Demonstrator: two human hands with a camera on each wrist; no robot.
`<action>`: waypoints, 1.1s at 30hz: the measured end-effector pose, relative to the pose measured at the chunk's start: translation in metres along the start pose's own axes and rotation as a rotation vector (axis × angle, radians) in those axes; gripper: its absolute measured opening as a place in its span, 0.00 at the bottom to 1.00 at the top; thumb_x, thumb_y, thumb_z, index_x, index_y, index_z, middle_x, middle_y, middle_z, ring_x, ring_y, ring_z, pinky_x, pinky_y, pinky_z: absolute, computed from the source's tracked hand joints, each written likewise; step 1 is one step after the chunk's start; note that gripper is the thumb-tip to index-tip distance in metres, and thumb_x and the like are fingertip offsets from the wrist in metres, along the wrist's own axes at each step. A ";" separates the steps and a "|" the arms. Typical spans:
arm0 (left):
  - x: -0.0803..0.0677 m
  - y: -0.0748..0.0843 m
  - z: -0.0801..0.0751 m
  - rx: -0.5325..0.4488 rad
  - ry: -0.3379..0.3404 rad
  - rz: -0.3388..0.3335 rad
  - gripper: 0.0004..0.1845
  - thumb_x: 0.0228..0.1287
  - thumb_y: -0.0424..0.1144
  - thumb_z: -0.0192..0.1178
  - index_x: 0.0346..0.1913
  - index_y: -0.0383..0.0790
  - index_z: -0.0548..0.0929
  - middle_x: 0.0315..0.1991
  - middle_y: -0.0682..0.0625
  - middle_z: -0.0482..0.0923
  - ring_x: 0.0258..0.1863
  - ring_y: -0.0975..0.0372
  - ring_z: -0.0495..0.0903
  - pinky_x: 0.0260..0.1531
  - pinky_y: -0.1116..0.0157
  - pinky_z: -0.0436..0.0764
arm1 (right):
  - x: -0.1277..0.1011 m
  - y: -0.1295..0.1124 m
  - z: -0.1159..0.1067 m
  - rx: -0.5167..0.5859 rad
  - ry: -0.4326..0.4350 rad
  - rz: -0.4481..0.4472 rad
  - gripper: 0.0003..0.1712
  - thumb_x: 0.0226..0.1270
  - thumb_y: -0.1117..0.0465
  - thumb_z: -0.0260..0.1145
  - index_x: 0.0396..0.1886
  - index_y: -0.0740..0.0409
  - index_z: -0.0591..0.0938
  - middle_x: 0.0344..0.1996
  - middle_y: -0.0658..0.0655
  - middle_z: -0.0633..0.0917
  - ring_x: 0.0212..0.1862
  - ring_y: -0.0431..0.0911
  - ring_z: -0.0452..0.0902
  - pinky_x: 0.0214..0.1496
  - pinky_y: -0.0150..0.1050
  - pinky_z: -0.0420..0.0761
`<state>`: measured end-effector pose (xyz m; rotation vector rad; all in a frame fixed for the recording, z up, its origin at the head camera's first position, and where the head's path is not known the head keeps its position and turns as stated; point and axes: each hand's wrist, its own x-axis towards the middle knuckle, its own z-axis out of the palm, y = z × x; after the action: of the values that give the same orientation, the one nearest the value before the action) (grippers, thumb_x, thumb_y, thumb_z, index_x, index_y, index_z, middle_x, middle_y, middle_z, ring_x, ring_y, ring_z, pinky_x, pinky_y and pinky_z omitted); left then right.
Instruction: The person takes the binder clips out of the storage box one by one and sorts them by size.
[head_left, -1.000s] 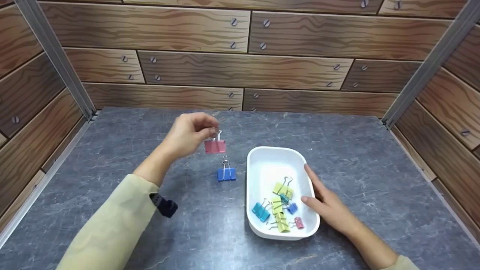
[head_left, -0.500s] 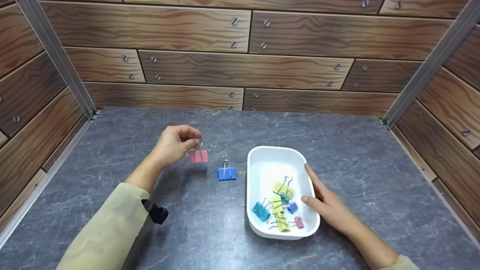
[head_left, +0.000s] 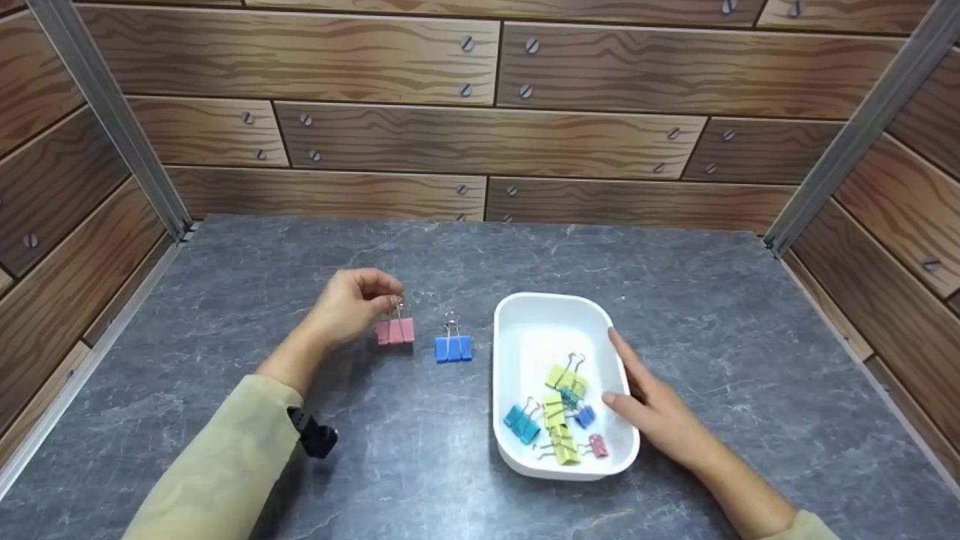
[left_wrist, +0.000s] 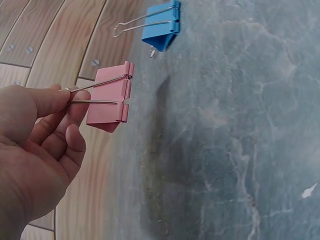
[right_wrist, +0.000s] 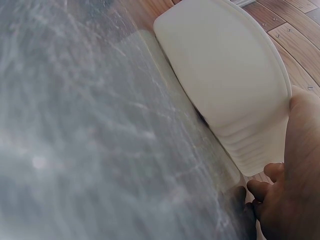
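While your left hand (head_left: 349,304) pinches the pink clip (head_left: 395,331) by its wire handles, thumb and forefinger closed on them, the clip hangs at or just above the table (head_left: 225,300); contact cannot be confirmed. Just right of it, a blue clip (head_left: 453,347) stands on the table, apart from the tray (head_left: 525,311). Inside the tray lie several clips (head_left: 559,412): yellow, teal, blue and a small pink. Your right hand (head_left: 660,416) rests flat against the tray's right wall, fingers straight, grasping nothing. Judged from this: two clips out, the larger share left in the tray.
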<state>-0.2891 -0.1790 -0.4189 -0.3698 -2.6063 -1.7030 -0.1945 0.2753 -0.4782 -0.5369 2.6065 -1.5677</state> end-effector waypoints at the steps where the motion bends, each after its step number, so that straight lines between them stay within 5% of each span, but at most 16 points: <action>1: 0.000 -0.001 0.001 0.003 -0.003 -0.002 0.08 0.70 0.23 0.64 0.48 0.27 0.88 0.40 0.41 0.89 0.37 0.59 0.85 0.41 0.61 0.86 | 0.000 0.000 0.000 -0.002 0.001 -0.001 0.49 0.76 0.61 0.67 0.88 0.41 0.52 0.75 0.67 0.72 0.61 0.53 0.82 0.56 0.36 0.83; 15: -0.002 -0.011 0.010 0.052 -0.028 -0.007 0.09 0.69 0.22 0.64 0.49 0.26 0.87 0.39 0.44 0.88 0.36 0.63 0.81 0.35 0.71 0.80 | -0.001 0.000 -0.001 0.013 -0.011 -0.019 0.49 0.77 0.61 0.67 0.88 0.40 0.52 0.76 0.67 0.70 0.61 0.54 0.81 0.57 0.37 0.83; 33: -0.001 -0.017 0.014 0.063 -0.040 -0.015 0.09 0.70 0.23 0.63 0.49 0.27 0.88 0.42 0.42 0.89 0.39 0.60 0.83 0.39 0.69 0.80 | 0.000 0.000 0.000 -0.015 0.000 -0.015 0.49 0.77 0.60 0.67 0.88 0.40 0.52 0.75 0.67 0.72 0.60 0.52 0.82 0.57 0.36 0.83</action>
<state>-0.2897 -0.1726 -0.4401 -0.3875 -2.6900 -1.6304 -0.1948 0.2753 -0.4782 -0.5580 2.6226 -1.5537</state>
